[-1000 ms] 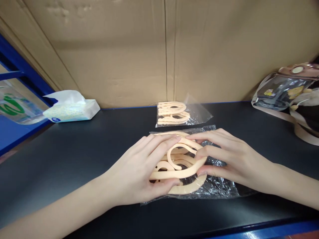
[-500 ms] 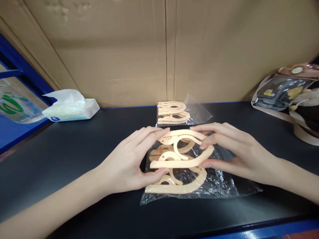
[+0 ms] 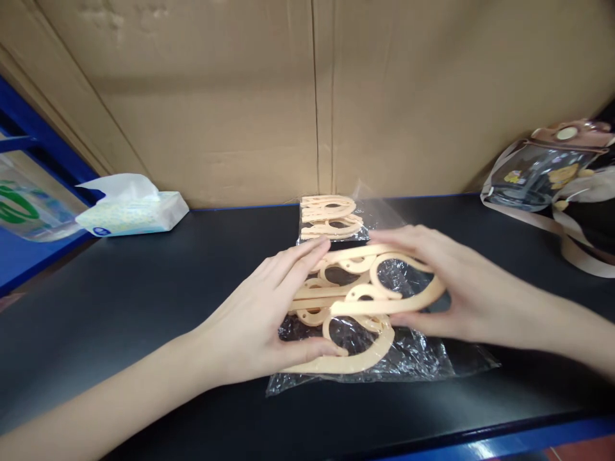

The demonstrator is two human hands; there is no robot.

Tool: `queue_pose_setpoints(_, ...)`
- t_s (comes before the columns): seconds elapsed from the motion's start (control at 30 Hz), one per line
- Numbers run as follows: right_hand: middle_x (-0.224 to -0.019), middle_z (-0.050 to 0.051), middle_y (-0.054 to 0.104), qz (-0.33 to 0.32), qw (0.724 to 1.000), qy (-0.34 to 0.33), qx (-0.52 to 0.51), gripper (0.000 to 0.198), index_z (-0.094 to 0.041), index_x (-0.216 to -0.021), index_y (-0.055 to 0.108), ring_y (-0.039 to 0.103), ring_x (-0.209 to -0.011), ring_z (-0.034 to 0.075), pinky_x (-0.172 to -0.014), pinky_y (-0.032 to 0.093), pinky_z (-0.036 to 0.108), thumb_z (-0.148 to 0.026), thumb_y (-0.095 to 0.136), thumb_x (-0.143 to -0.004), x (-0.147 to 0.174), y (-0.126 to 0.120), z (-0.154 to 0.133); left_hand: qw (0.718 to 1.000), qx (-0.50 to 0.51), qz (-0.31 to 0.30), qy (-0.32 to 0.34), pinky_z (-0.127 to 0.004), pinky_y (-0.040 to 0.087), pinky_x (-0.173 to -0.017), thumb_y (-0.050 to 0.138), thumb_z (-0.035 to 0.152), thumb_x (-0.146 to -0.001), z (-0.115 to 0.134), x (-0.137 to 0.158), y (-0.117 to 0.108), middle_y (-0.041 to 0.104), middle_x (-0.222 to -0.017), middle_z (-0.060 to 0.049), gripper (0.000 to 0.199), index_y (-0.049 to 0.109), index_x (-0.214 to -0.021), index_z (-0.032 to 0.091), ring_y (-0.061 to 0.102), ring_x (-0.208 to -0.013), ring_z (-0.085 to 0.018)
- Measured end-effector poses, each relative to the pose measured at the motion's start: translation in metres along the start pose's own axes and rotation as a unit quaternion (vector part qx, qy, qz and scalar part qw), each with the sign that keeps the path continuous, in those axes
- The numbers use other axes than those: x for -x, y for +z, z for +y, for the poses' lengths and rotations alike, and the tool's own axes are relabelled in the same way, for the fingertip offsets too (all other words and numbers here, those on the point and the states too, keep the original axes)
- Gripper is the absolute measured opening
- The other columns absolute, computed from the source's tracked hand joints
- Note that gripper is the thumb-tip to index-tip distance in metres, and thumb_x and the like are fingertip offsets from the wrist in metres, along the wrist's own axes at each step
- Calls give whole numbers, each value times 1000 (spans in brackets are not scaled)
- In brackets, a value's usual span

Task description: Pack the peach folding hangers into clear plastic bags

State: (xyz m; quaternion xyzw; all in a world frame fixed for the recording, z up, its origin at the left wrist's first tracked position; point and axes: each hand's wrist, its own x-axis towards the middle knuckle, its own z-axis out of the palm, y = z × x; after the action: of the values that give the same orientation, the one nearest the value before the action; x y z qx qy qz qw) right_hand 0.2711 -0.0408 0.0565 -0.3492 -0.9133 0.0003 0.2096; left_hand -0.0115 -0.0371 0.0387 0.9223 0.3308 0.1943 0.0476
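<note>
Head view: both hands on a loose stack of peach plastic hangers [image 3: 365, 288] over a clear plastic bag [image 3: 423, 358] lying flat on the dark tabletop [image 3: 144, 288].

Left hand [image 3: 254, 326]: grip narrow, closed on the left end of the stack, fingers laid over the top, thumb [image 3: 317, 349] pressed on the lowest hanger piece where it sits on the bag.

Right hand [image 3: 461, 288]: grip closed on the right end of the upper hangers, fingers over the top edge, thumb underneath. Upper pieces look lifted slightly off the bag at this end; the lowest one stays down on the film, below and left of the right grip.

Bag crinkled, spread out under and to the right of both grips, mouth direction cannot be told.

Just beyond the grips, near the left fingertips: a second bagged pack of hangers [image 3: 331, 218], flat on the tabletop, against the cardboard wall [image 3: 240, 96].

Well left of the left grip: a soft tissue pack [image 3: 129, 211] with one sheet sticking up. Far right of the right grip: a clear pouch with cartoon print and beige strap [image 3: 542, 173].
</note>
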Motion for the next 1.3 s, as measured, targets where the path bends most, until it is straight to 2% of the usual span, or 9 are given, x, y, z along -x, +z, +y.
queue_pose_setpoints(0.13,-133,5,57,-33,996,82,-9,82,-32,-143,33,59,-113,32,-91,54,46,-53,70,-73,12,-32,42,997,24,-67,-25,-47,28,-116,57,60,-85,-16,3,-1,18,-159,-10,91,9,-152,24,20,-145,-28)
queue_pose_setpoints(0.2,-128,3,61,-86,989,121,-25,79,-36,-142,35,63,-108,31,-80,59,41,-52,70,-73,21,-47,60,995,37,-89,-29,-48,25,-117,56,59,-86,-21,5,0,15,-160,-10,90,8,-153,23,17,-146,-28)
queue_pose_setpoints(0.33,-132,4,60,-146,973,165,-76,75,-37,-141,37,70,-92,26,-65,62,30,-46,70,-74,35,-58,78,991,54,-117,-22,-50,23,-117,56,58,-87,-23,7,4,12,-161,-11,89,8,-153,24,13,-147,-30)
queue_pose_setpoints(0.47,-122,4,67,-168,975,100,-107,65,-34,-136,45,71,-90,24,-63,60,24,-38,70,-77,33,-51,72,991,58,-124,-7,-54,23,-116,55,59,-86,-21,6,5,12,-161,-12,91,5,-154,24,13,-147,-31)
queue_pose_setpoints(0.6,-138,5,56,-143,985,57,-78,79,-35,-143,36,67,-104,29,-71,62,28,-43,73,-74,22,-40,57,988,54,-144,-13,-57,20,-116,53,61,-87,-17,4,3,13,-160,-14,90,8,-153,22,11,-147,-31)
queue_pose_setpoints(0.8,-134,8,56,-163,978,86,-96,94,-30,-152,16,62,-112,28,-90,56,36,-46,70,-77,9,-19,29,988,47,-148,-11,-56,17,-117,53,60,-87,-19,4,5,10,-160,-13,90,7,-154,20,8,-147,-30)
queue_pose_setpoints(0.97,-147,10,44,-144,977,85,-130,97,-32,-154,8,66,-106,28,-82,59,37,-49,67,-79,7,2,18,988,45,-147,-8,-55,16,-118,52,60,-88,-22,6,8,10,-161,-12,90,6,-154,21,7,-148,-29)
queue_pose_setpoints(1.1,-140,11,52,-149,981,47,-112,101,-30,-154,7,58,-119,30,-95,52,43,-47,70,-77,8,-1,26,987,47,-151,-12,-55,15,-118,51,60,-89,-22,6,7,10,-161,-12,88,6,-154,21,8,-148,-29)
queue_pose_setpoints(1.3,-119,7,65,-180,972,92,-120,92,-30,-153,13,65,-102,23,-88,54,37,-45,68,-80,7,-10,36,987,51,-155,-15,-52,16,-118,47,54,-93,-20,6,5,12,-161,-10,79,8,-154,22,8,-148,-27)
